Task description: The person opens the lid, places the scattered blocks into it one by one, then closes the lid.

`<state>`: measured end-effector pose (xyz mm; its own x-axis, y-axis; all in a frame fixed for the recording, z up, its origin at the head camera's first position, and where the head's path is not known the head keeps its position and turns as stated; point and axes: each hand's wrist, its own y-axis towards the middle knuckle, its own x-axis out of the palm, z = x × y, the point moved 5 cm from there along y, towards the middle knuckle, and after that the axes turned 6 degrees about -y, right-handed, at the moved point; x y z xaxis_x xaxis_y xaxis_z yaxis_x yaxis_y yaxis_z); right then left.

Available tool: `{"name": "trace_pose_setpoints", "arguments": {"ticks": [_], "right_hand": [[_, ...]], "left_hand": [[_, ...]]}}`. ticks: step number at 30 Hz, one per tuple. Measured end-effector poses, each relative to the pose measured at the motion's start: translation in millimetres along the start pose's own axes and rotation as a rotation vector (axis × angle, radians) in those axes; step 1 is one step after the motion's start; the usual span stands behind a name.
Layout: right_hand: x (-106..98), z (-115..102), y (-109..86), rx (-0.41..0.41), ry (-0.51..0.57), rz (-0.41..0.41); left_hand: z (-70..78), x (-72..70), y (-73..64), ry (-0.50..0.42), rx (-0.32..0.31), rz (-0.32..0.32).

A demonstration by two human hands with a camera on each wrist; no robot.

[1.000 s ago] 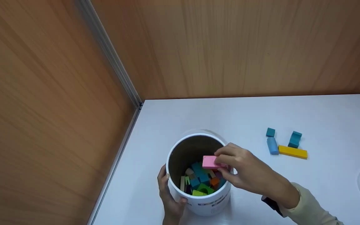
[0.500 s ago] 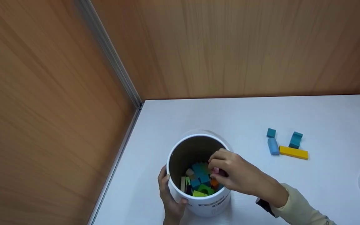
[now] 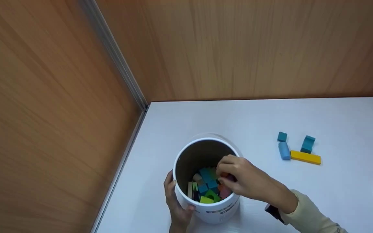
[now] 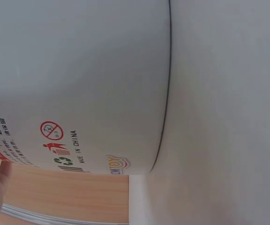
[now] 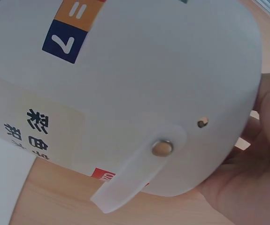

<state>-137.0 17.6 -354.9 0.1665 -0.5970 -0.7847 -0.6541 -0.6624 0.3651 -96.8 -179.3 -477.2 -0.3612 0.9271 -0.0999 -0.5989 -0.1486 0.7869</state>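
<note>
Only the head view lets me see inside the white tub (image 3: pixel 210 217), lower centre of frame: mixed blocks (image 3: pixel 211 185) heaped at the bottom, a pink block (image 3: pixel 225 193) near the right inner wall. Left wrist view adds the printed outer wall, with a warning sign (image 4: pixel 51 131) at lower left, and the base edge. Right wrist view adds a pale strap (image 5: pixel 134 176) pinned by a rivet (image 5: pixel 163 148), a small hole (image 5: pixel 202 122) nearby.

My left hand (image 3: pixel 178 210): clamped on the tub, fingers round the left side at the rim, thumb against the front. My right hand (image 3: pixel 248 179): dipped through the right of the mouth, fingers bent, thumb just below them; whether the tips pinch a block, I cannot tell.

Tub upright on the white table (image 3: pixel 186 119), mouth up, long axis rising from base to rim; in left wrist view that axis lies sideways, base towards the right.

Centre right of the head view, a yellow bar (image 3: pixel 305 157) lies nearly crosswise, its right end slightly lower. Blue cylinder (image 3: pixel 284 150) just left, long axis steep.
</note>
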Motion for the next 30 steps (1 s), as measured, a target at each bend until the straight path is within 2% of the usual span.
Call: {"name": "trace_pose_setpoints", "arguments": {"ticks": [8,15,20,30], "right_hand": [[-4,-2,-2.4,-0.036,-0.013,0.058],[-18,-4,-7.9,-0.077,-0.082,0.168],[-30,-3,-11.2,-0.065,-0.119,0.231],[-42,7,-17.9,-0.021,-0.200,0.271]], "left_hand": [[-0.1,-0.7,-0.6,-0.003,0.004,-0.002],[-1.0,-1.3,0.0,-0.014,0.026,0.004],[-2.1,-2.9,0.2,-0.027,0.040,0.009],[0.9,-6.1,3.0,-0.028,0.059,0.025]]}}
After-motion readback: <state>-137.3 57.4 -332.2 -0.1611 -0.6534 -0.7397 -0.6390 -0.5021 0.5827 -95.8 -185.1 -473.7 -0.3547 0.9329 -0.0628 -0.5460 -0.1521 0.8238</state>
